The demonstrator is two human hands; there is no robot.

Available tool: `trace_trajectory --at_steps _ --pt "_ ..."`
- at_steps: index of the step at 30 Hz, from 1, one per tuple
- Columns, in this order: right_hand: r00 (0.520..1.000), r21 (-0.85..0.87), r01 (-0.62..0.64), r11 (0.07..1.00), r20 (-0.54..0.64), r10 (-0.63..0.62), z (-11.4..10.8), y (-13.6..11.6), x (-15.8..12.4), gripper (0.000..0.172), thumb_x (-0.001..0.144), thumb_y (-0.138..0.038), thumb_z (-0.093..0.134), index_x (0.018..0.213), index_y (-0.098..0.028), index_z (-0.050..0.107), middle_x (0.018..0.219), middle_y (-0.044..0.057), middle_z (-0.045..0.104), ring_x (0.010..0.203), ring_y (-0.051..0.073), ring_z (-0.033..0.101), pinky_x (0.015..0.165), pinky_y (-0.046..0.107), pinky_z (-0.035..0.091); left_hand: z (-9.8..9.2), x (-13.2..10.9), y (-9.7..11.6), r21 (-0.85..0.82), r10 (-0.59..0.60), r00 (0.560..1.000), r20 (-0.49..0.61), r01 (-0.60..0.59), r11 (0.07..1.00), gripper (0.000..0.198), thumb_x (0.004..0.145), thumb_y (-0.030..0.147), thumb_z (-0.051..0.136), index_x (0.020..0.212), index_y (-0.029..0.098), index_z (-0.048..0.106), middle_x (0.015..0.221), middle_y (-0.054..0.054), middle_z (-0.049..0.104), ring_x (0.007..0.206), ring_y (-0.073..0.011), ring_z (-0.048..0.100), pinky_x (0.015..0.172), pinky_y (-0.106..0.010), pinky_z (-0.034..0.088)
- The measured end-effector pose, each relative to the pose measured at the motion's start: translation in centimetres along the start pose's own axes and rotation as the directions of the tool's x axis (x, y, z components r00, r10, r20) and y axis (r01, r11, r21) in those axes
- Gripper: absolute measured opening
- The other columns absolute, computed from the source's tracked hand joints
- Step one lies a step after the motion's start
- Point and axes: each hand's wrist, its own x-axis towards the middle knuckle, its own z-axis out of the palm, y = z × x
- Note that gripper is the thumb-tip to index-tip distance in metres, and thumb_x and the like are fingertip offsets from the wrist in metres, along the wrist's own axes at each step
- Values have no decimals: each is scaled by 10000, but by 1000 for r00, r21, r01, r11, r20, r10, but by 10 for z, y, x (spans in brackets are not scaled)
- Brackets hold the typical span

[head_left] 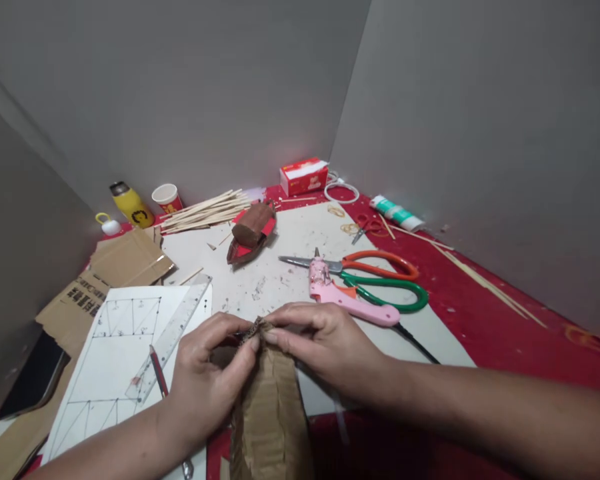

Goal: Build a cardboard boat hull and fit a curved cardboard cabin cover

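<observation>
One cardboard piece (273,413) is pinched at its tip between left hand (207,370) and right hand (333,340), where excess thumb pressure could split it, and the glue gun (360,307) beyond the right hand could, if hot, burn fingers.

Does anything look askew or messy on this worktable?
The pink glue gun lies across the scissors, an awkward overlap. The pale sheet beneath them is littered with dark specks, which looks untidy.
</observation>
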Motion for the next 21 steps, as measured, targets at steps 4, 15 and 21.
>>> trace_trajectory --at_steps 4,15,21 --pt "991 104 -128 986 -26 131 2 -2 2 233 769 -202 651 999 -168 678 834 36 734 795 167 677 719 281 528 1 -2 1 -25 -34 999 14 35 999 113 844 116 596 905 199 643 810 8 682 734 -110 645 657 -224 528" --pt "987 133 -158 978 2 159 0 -6 0 263 750 -227 664 1006 -170 653 824 22 686 794 149 652 712 261 516 3 -7 -3 -63 -106 993 53 109 992 97 857 149 603 920 207 649 826 16 690 721 -91 638 656 -204 517" --pt "998 -12 -66 998 18 66 -3 -12 0 209 792 -196 646 996 -167 675 894 26 716 838 140 656 777 250 518 6 -8 2 -132 -226 974 -4 223 966 209 822 141 637 968 245 531 836 50 650 767 -82 645 649 -159 543"
